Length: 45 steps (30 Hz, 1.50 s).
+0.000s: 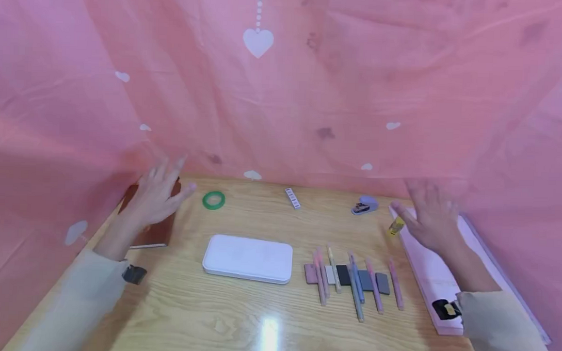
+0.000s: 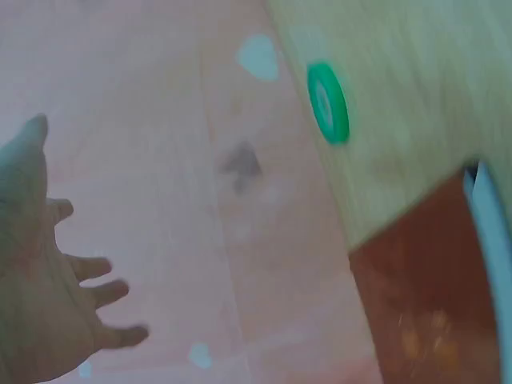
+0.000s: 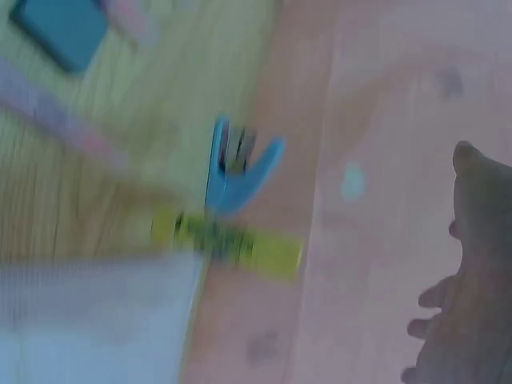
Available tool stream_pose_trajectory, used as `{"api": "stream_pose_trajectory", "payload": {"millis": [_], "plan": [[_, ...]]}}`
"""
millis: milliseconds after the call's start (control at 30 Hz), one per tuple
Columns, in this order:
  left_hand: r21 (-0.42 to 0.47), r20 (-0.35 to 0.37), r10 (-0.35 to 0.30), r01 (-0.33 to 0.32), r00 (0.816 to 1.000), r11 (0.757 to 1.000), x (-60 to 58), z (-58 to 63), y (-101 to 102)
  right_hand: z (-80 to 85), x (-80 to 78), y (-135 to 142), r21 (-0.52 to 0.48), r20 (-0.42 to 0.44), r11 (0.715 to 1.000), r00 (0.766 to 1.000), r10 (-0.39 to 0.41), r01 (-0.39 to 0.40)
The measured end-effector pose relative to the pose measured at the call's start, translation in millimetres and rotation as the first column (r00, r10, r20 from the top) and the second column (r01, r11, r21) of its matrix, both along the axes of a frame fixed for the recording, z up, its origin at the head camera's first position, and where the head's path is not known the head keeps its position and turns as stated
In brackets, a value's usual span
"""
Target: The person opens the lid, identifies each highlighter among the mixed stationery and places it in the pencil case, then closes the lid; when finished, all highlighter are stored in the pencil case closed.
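My left hand hovers with fingers spread over a brown book at the left of the table; in the left wrist view nothing lies in its grasp. Fingers apart, my right hand hangs above a pale pink, flat box-like object on the right. Nearest to it are a small yellow item with dark markings and a lilac-blue stapler. The right wrist view shows the stapler beside the yellow item, both blurred. Neither hand touches a thing.
A white case lies mid-table. Right of it, several pens lie on and around a row of small flat blocks. Behind are a green tape roll and a small white strip. A pink heart-patterned cloth encloses the table.
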<state>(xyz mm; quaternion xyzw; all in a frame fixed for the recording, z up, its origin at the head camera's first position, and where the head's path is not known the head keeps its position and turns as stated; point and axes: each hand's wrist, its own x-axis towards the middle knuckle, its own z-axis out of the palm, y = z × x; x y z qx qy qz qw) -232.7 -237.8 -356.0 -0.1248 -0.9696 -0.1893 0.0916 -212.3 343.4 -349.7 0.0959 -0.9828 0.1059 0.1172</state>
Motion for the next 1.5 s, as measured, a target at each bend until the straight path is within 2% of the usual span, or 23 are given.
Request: {"api": "stream_pose_trajectory", "payload": {"millis": [100,167,233,300,400,500,567,600,633,733,800,900,1033,1100,1333,1433,1500], "plan": [[0.167,0.066,-0.084,0.072,0.994,0.983,15.7,-13.7,13,-5.5,4.8,-29,-0.025,0.011,0.990,0.990,0.141,-0.141],[0.290,0.110,-0.148,0.110,0.983,0.951,26.3,-26.0,22,-9.5,9.2,-51,-0.035,0.024,0.974,0.974,0.225,-0.224],[0.406,0.145,-0.223,0.147,0.964,0.902,35.0,-38.8,31,-15.7,13.3,-75,-0.060,0.046,0.955,0.954,0.295,-0.292],[0.495,0.198,-0.291,0.161,0.936,0.854,41.7,-50.7,38,-22.9,17.3,-100,-0.076,0.060,0.934,0.933,0.355,-0.350],[0.573,0.292,-0.368,0.147,0.883,0.806,46.7,-67.0,44,-35.2,23.3,-135,-0.093,0.079,0.895,0.893,0.443,-0.436],[0.604,0.373,-0.421,0.128,0.827,0.787,48.2,-82.8,47,-47.7,28.7,-168,-0.076,0.111,0.854,0.847,0.520,-0.514],[0.610,0.398,-0.437,0.124,0.807,0.783,47.4,-90.9,47,-54.9,31.5,-190,-0.068,0.152,0.833,0.820,0.552,-0.549],[0.608,0.401,-0.437,0.123,0.805,0.784,47.0,-94.3,47,-58.0,32.5,-200,-0.064,0.178,0.825,0.807,0.564,-0.562],[0.594,0.400,-0.426,0.125,0.812,0.795,46.6,-97.5,48,-60.8,33.3,-209,-0.055,0.197,0.815,0.794,0.576,-0.577],[0.533,0.388,-0.366,0.118,0.846,0.838,45.4,-104.8,53,-67.4,34.1,-234,-0.008,0.241,0.790,0.766,0.596,-0.613],[0.489,0.378,-0.322,0.108,0.868,0.866,45.0,-108.5,56,-70.0,34.1,-248,0.047,0.254,0.773,0.756,0.603,-0.632],[0.443,0.373,-0.281,0.096,0.884,0.891,44.8,-111.8,59,-71.6,33.6,-263,0.147,0.263,0.759,0.764,0.588,-0.635],[0.434,0.376,-0.262,0.081,0.889,0.897,45.3,-112.8,58,-70.3,32.0,-273,0.221,0.269,0.755,0.783,0.561,-0.617],[0.432,0.372,-0.259,0.081,0.891,0.898,45.5,-113.4,58,-69.3,30.4,-274,0.207,0.277,0.757,0.779,0.563,-0.620],[0.427,0.359,-0.250,0.080,0.899,0.901,41.6,-118.8,54,-64.4,18.6,-269,0.076,0.319,0.755,0.733,0.600,-0.651],[0.448,0.350,-0.268,0.091,0.898,0.890,40.7,-121.0,53,-57.4,9.4,-265,-0.044,0.358,0.751,0.692,0.627,-0.659],[0.456,0.345,-0.283,0.104,0.895,0.884,40.6,-122.0,51,-52.6,2.8,-262,-0.143,0.389,0.743,0.653,0.650,-0.654]]}}
